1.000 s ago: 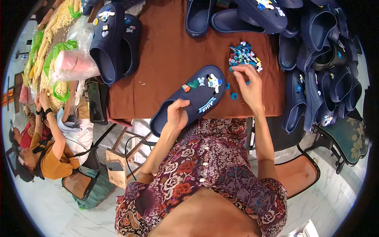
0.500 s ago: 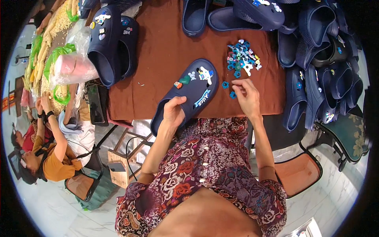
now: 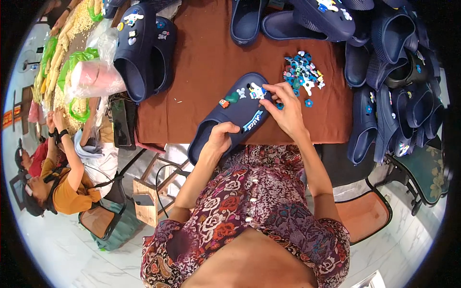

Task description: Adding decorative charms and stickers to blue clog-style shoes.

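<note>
My left hand (image 3: 217,142) grips a navy clog (image 3: 227,114) by its side, thumb on top, over the table's front edge. On the clog's upper sit a white character charm (image 3: 257,91), a green heart charm (image 3: 232,97), a small grey charm (image 3: 241,92), an orange-red charm (image 3: 224,103) and a light-blue lettered strip (image 3: 253,121). My right hand (image 3: 288,111) is at the toe, thumb and fingertips pinched beside the white charm; what they hold, if anything, is hidden. Just beyond this hand is a heap of small charms (image 3: 301,72), with a blue flower charm (image 3: 309,102) apart from it.
Navy clogs (image 3: 361,120) crowd the right side, with others (image 3: 293,28) at the back. A decorated pair (image 3: 130,53) stands at the left of the brown cloth (image 3: 201,53). Beyond lie a pink roll in plastic (image 3: 91,79) and corn; a person in orange (image 3: 72,194) works there.
My right hand has moved left from beside the charm heap onto the clog's toe. The left hand keeps its hold on the clog. The whole view has shifted slightly.
</note>
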Available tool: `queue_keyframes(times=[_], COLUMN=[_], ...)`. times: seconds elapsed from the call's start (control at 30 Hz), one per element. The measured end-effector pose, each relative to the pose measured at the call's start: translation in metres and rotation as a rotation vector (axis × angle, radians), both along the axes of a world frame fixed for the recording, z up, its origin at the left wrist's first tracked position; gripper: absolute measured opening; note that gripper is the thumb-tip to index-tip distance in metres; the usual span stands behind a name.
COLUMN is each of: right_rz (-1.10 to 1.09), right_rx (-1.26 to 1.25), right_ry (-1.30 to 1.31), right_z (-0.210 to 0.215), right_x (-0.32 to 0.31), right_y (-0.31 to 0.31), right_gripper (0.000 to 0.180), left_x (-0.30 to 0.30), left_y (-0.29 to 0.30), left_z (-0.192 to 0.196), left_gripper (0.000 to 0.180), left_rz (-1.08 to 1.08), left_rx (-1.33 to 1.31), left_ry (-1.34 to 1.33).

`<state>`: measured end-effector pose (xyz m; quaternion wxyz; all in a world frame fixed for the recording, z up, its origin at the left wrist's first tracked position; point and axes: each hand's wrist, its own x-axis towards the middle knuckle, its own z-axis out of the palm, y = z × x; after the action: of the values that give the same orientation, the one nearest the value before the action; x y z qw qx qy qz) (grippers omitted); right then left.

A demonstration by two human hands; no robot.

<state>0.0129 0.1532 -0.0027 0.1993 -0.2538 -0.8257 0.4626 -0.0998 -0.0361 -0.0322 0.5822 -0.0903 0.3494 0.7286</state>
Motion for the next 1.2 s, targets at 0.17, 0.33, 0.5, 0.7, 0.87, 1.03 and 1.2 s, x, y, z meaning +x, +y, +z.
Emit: queue_keyframes(times=[0.17,0.33,0.5,0.7,0.87,1.03,1.2], right_rz=[0.02,0.062,0.091,-0.16,-0.248,-0.387,-0.398], right_rx=[-0.023,-0.043,-0.093,-0.056,-0.068,0.049,0.044], right_ry=[-0.018,-0.064,-0.03,0.026,-0.055,-0.152,-0.165], right_z=[0.002,0.004,0.003,-0.005,-0.016,-0.022,-0.02], right_x=[-0.002,-0.003,0.001,0.036,0.07,0.087,0.079], right_y=[0.003,0.011,0.017,0.04,0.047,0.044,0.04], right_gripper=[0.035,0.037,0.033,0.018,0.017,0.012,0.012], left_x=[-0.001,-0.002,0.001,0.0,-0.001,0.0,0.002], left_y=[0.002,0.002,0.004,0.003,0.004,0.005,0.005], left_z=[0.006,0.006,0.004,0.0,0.004,0.007,0.007], left_gripper=[0.066,0.067,0.067,0.075,0.075,0.074,0.072], left_rz=[-0.021,-0.025,0.008,-0.012,-0.009,0.004,0.019], left_rx=[0.054,0.049,0.107,0.03,0.037,0.017,0.001], left_ry=[-0.007,0.014,-0.035,0.036,0.01,0.036,0.04])
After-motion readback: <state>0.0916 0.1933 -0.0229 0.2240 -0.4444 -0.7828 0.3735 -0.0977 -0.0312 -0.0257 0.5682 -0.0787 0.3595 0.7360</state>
